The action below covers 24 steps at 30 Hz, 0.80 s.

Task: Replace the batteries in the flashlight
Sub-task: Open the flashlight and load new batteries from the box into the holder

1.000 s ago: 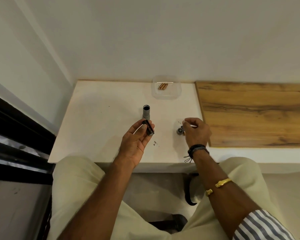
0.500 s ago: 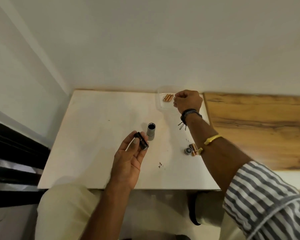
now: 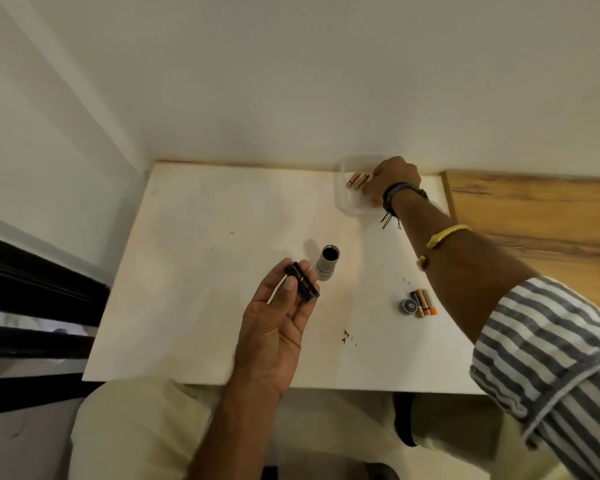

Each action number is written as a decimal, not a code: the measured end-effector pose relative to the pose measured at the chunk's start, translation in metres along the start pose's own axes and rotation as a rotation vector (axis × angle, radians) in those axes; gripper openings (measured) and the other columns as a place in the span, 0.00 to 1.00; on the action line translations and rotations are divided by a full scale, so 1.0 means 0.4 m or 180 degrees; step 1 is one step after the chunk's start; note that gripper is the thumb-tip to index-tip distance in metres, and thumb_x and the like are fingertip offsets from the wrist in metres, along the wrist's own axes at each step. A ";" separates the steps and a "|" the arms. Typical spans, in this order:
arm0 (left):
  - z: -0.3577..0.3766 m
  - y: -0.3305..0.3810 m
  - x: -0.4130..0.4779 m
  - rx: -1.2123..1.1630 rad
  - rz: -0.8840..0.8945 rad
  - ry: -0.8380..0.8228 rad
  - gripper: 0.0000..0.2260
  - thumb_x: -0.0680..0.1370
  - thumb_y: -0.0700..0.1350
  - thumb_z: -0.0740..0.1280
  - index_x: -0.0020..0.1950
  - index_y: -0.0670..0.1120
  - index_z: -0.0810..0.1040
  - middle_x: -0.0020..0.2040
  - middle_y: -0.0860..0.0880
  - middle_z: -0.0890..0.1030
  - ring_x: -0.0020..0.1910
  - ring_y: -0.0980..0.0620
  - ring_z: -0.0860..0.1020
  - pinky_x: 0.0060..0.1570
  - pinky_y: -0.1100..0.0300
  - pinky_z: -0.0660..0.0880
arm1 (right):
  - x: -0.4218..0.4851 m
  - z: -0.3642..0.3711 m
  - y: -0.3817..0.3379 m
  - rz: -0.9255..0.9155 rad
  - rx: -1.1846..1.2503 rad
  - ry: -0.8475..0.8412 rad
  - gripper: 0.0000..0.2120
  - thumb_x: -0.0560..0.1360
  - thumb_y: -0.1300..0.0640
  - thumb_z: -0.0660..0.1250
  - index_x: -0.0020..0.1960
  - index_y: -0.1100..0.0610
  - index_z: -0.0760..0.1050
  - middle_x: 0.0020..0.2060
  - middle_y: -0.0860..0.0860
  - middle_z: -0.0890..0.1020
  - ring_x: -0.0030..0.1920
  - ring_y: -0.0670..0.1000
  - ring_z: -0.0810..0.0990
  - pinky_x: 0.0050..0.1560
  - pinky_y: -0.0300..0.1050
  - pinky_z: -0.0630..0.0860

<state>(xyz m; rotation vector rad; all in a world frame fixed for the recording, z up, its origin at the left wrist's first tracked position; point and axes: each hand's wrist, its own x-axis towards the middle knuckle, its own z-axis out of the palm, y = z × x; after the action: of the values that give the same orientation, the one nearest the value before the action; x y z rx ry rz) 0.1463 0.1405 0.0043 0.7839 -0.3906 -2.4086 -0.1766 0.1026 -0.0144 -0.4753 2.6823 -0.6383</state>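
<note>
Currently, the flashlight is recorded dismantled on the white table [image 3: 205, 271], with both hands engaged.

Nearest, a black battery holder [image 3: 302, 282] is pinned by the thumb against the lightly curled fingers of the upturned left hand [image 3: 274, 327]. Just beyond, the grey flashlight body [image 3: 327, 263] is stood upright, open end up (interior dark). To the right, an end cap [image 3: 408, 306] and loose batteries [image 3: 424, 302] are laid touching. Farthest, the right hand [image 3: 394, 181] is lowered into a clear container [image 3: 347, 202] beside two copper-toned batteries [image 3: 357, 180]; whether its curled fingers grip one cannot be determined.
</note>
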 end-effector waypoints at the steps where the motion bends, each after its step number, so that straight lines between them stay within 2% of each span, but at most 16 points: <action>1: -0.001 0.002 -0.002 -0.0015 0.0010 -0.0014 0.16 0.80 0.36 0.64 0.68 0.39 0.75 0.64 0.37 0.81 0.62 0.42 0.81 0.59 0.54 0.79 | 0.000 0.001 -0.002 0.0011 -0.0009 0.0008 0.23 0.71 0.51 0.76 0.63 0.57 0.80 0.60 0.58 0.82 0.59 0.61 0.82 0.58 0.50 0.79; 5: 0.005 0.003 0.005 -0.0013 0.0015 -0.0013 0.16 0.80 0.36 0.64 0.68 0.39 0.75 0.63 0.37 0.81 0.61 0.42 0.81 0.58 0.54 0.80 | -0.003 -0.006 0.005 0.0003 0.0018 0.0076 0.20 0.70 0.56 0.75 0.62 0.55 0.79 0.60 0.57 0.82 0.60 0.61 0.81 0.59 0.50 0.79; 7: 0.006 0.002 0.011 0.0054 0.0022 0.0020 0.17 0.80 0.36 0.64 0.69 0.39 0.74 0.63 0.37 0.81 0.62 0.42 0.81 0.59 0.54 0.79 | -0.013 -0.009 0.008 -0.0002 0.0243 0.0182 0.17 0.70 0.59 0.73 0.59 0.52 0.79 0.58 0.55 0.82 0.58 0.60 0.81 0.57 0.48 0.79; 10: 0.009 0.000 0.004 0.0102 0.0047 0.0025 0.18 0.79 0.36 0.66 0.69 0.38 0.74 0.63 0.37 0.81 0.62 0.42 0.81 0.62 0.53 0.78 | -0.065 -0.029 0.007 -0.0101 0.0743 0.0447 0.16 0.68 0.62 0.71 0.53 0.50 0.78 0.50 0.52 0.84 0.51 0.57 0.84 0.49 0.44 0.80; 12: 0.012 -0.006 -0.002 0.0157 0.0053 0.0022 0.18 0.79 0.36 0.66 0.69 0.38 0.74 0.63 0.37 0.81 0.61 0.42 0.81 0.61 0.53 0.79 | -0.123 -0.058 0.011 -0.0244 0.1162 0.0479 0.17 0.66 0.65 0.70 0.52 0.49 0.78 0.44 0.51 0.85 0.48 0.55 0.85 0.50 0.48 0.83; 14: 0.016 -0.014 -0.003 0.0265 0.0042 0.0025 0.18 0.79 0.36 0.66 0.69 0.37 0.73 0.63 0.36 0.81 0.61 0.43 0.81 0.59 0.54 0.79 | -0.198 -0.088 0.026 -0.0358 0.1681 0.0418 0.19 0.66 0.67 0.71 0.52 0.49 0.79 0.39 0.48 0.84 0.46 0.54 0.86 0.50 0.54 0.85; 17: 0.024 -0.029 -0.014 0.0405 -0.0046 -0.0037 0.16 0.79 0.36 0.66 0.67 0.38 0.76 0.62 0.35 0.81 0.60 0.43 0.82 0.56 0.55 0.81 | -0.336 -0.119 0.069 -0.0455 0.2323 0.0183 0.19 0.67 0.67 0.73 0.52 0.48 0.80 0.42 0.52 0.85 0.45 0.54 0.87 0.50 0.58 0.85; 21: 0.032 -0.054 -0.033 0.0703 -0.0137 -0.0201 0.13 0.76 0.37 0.70 0.61 0.41 0.82 0.59 0.36 0.83 0.59 0.41 0.83 0.53 0.54 0.81 | -0.515 -0.125 0.147 -0.0540 0.3146 -0.0124 0.12 0.75 0.65 0.71 0.56 0.55 0.80 0.41 0.60 0.86 0.41 0.57 0.87 0.46 0.54 0.86; 24: 0.034 -0.076 -0.048 0.0975 -0.0192 -0.0315 0.14 0.77 0.37 0.69 0.63 0.40 0.79 0.59 0.37 0.83 0.61 0.41 0.82 0.54 0.54 0.81 | -0.618 -0.126 0.197 -0.0500 0.3198 -0.0132 0.09 0.77 0.63 0.72 0.56 0.55 0.81 0.40 0.58 0.87 0.41 0.57 0.87 0.41 0.49 0.84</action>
<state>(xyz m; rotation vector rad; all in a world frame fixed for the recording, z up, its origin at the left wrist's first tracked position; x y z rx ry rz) 0.1378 0.1776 0.0104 0.8171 -0.8002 -2.4828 0.0032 0.2848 0.0512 -0.3835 1.9264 -1.8144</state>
